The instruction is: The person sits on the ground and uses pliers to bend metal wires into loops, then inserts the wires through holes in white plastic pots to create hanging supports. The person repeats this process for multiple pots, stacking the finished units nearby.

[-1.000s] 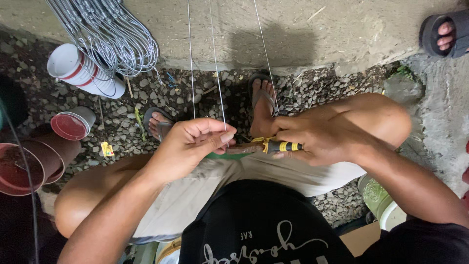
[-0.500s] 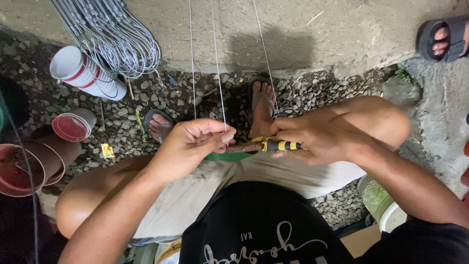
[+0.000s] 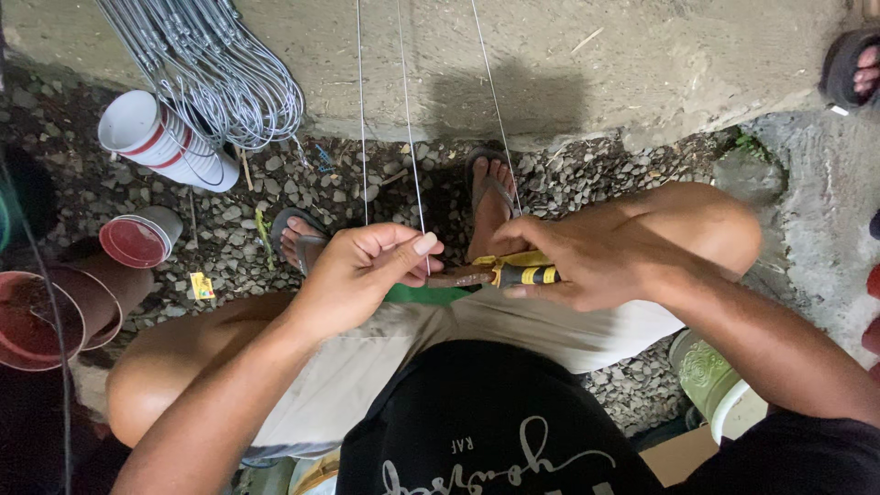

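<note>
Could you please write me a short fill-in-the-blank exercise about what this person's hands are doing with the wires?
1. The right hand grips a tool whose handle is yellow and ____.
2. The left hand pinches a thin ____ between its fingertips.
3. The stacked cups lie on the ____.
Missing words: black; wire; gravel

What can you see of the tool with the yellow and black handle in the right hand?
The tool looks like pliers: a yellow handle with black bands and a dull, brownish metal head pointing toward the left hand. It lies roughly level above the person's lap, between the knees. The right hand wraps over the handle and hides most of it. The head ends beside the left hand's fingertips, where a thin wire comes down; whether the head grips the wire cannot be told.
</note>
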